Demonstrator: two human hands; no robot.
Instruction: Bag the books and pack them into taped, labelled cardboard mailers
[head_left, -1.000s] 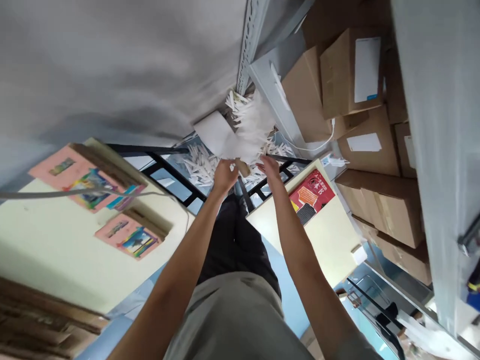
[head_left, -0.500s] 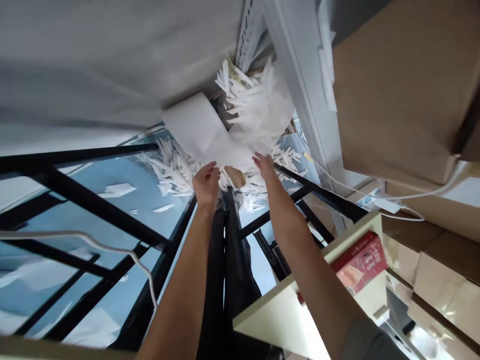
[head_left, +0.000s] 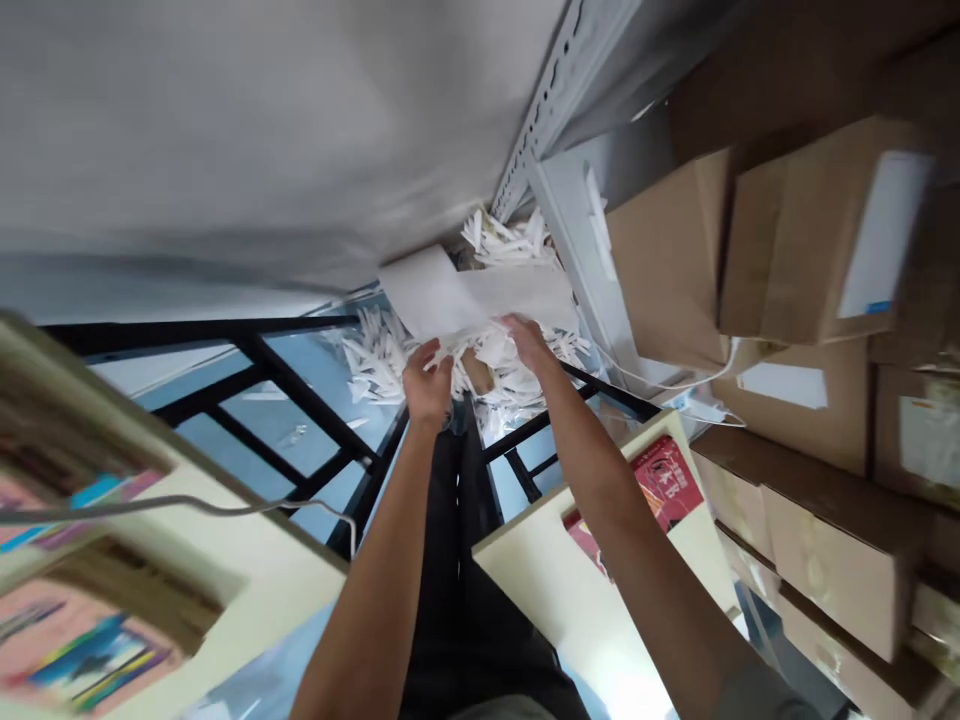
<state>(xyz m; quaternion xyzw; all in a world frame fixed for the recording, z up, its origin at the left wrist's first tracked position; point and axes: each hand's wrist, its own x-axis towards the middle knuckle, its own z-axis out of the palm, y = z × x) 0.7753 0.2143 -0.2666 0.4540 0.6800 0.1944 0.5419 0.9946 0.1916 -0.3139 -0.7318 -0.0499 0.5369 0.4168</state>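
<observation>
right hand (head_left: 528, 343) — at white sheet (head_left: 517, 292) edge | left hand (head_left: 428, 388) — room between

Stacked cardboard boxes (head_left: 832, 540) at right
A red book (head_left: 670, 484) lies on a pale bench (head_left: 536, 580); pink-covered books (head_left: 90, 640) sit at left.

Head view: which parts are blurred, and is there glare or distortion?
In the head view, the pink book at lower left and the upper-right labelled box look smeared; glare whitens the bottom of the right table; white paper shows little detail; the arms look stretched, probably by a wide lens.
</observation>
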